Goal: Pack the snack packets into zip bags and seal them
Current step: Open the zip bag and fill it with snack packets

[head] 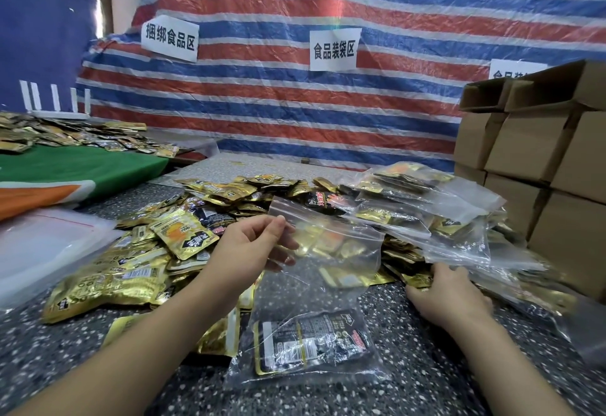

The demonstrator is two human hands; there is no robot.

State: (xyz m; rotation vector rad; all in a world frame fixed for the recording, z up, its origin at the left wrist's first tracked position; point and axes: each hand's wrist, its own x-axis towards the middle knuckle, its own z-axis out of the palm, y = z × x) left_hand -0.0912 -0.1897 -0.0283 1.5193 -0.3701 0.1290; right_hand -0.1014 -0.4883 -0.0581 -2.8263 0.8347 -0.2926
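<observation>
**Q:** Holding that zip bag [328,251] up off the desk [426,366], why?

**Me:** I am pinching its upper left edge between thumb and fingers of my left hand [259,248], so it is hanging in the air with its mouth near my fingers. I judge that is keeping it ready to take packets. One dark snack packet [311,340] is already lying in its bottom end, which is resting on the desk.

**Q:** And the other of your hands?

**Me:** My right hand [449,294] is reaching into the right edge of the heap of gold snack packets [213,192], fingers curled on a gold packet [418,281] there. I am probably picking the next one to drop in.

**Q:** Why is the heap lying just beyond the bag?

**Me:** It is sitting within easy reach of both hands. Filled bags [426,205] are piling up to the right, beside the cardboard boxes [537,153].

**Q:** What is hard to make out?

**Me:** My right fingertips are disappearing under plastic and foil, so I cannot tell how many packets they are gripping. Whether the bag's strip is open is also unclear through the glare, and the third wall sign [511,69] is being cut off by the boxes.
</observation>
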